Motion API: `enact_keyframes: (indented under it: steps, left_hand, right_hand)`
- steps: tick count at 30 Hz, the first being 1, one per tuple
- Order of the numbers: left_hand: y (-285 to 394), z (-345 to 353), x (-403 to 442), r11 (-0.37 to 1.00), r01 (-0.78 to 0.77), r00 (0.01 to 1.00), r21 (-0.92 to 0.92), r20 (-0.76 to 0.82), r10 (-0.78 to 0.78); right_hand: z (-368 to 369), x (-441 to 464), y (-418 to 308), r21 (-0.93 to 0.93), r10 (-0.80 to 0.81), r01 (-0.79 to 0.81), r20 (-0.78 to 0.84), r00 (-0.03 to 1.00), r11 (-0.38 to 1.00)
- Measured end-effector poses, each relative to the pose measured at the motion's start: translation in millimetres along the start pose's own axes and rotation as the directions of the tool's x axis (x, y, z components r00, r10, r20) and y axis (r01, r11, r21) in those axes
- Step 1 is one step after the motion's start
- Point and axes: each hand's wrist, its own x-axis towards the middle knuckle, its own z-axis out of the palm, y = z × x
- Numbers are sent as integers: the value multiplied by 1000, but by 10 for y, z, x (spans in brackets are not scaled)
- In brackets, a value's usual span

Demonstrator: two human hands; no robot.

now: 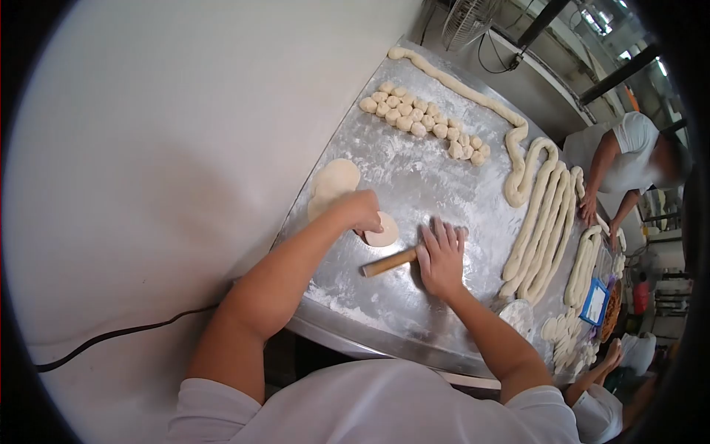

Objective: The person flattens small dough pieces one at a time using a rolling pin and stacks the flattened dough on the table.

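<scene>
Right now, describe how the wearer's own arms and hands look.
Short, plain white sleeves leave both arms bare below. The left hand and right hand show no gloves; the right looks lightly floured. No watch or bracelet shows.

Pale wall [163,111], metal table [399,314], caged fan [468,24], bright lights [597,22]

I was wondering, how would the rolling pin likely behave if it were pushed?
The rolling pin would probably roll, being round and on a flat table. It looks wooden and straight, so likely stiff. The right hand, over one end, might check any roll.
</scene>
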Motion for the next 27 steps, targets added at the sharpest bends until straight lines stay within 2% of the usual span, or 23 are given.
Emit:
enact_keyframes:
  steps: [2, 5, 6, 8, 9, 11, 13, 14, 17, 18, 20, 22, 24, 26, 27]
  left_hand:
    - [235, -161, -134, 990, 43, 998, 137, 40, -49]
    - [349, -134, -198, 984, 153, 978, 87, -156, -139]
    - [340, -136, -202, 985, 162, 973, 56, -173, -150]
    - [326, -185, -194, 986, 167, 960, -12, -225, -166]
    - [298, -147, -183, 994, 109, 962, -9, -252, -108]
    - [208, -71, -123, 1000, -13, 953, 7, -304, 14]
    - [180, -49, -115, 978, -73, 968, -198, -252, 21]
    - [164, -53, -98, 949, -97, 974, -300, -227, 27]
    - [35, -83, -2, 997, 63, 998, -48, -14, -63]
    - [36, -100, -28, 999, 44, 999, -1, -28, -44]
    - [114, -177, -107, 995, 6, 999, 103, -51, -1]
    - [144, -142, -70, 991, 64, 991, 116, -121, -50]
    - [146, -98, -53, 989, 108, 975, 98, -206, -86]
    - [177, -104, -70, 992, 119, 946, 51, -310, -98]
    - [206, -134, -93, 994, 98, 951, 48, -298, -79]
  right_hand:
    - [13, 614, -165, -26, 57, -56, 66, 996, 998]
    - [173, 1536, -343, -34, 160, -160, -2, 987, 987]
    - [181, 1731, -392, -20, 185, -185, -21, 983, 982]
    - [226, 1852, -419, 36, 149, -146, -95, 984, 989]
    - [242, 1875, -406, 56, 131, -124, -135, 982, 991]
    - [272, 1476, -271, 134, 114, -98, -120, 986, 986]
    - [97, 738, -217, 10, 93, -93, -5, 996, 996]
    - [104, 301, -111, -17, 52, -52, 2, 999, 998]
    - [-21, -8, 5, -32, -37, 38, 31, 999, 999]
    - [-66, -22, -10, -25, -55, 56, 39, 998, 998]
    - [-33, 496, -101, -5, 2, -2, 47, 999, 1000]
    - [132, 1159, -190, -61, 22, -23, -13, 1000, 998]
    - [213, 1777, -272, -13, 69, -70, -39, 997, 997]
    - [238, 1938, -339, -17, 90, -91, -60, 994, 996]
    - [188, 1999, -346, -27, 94, -96, -83, 992, 995]
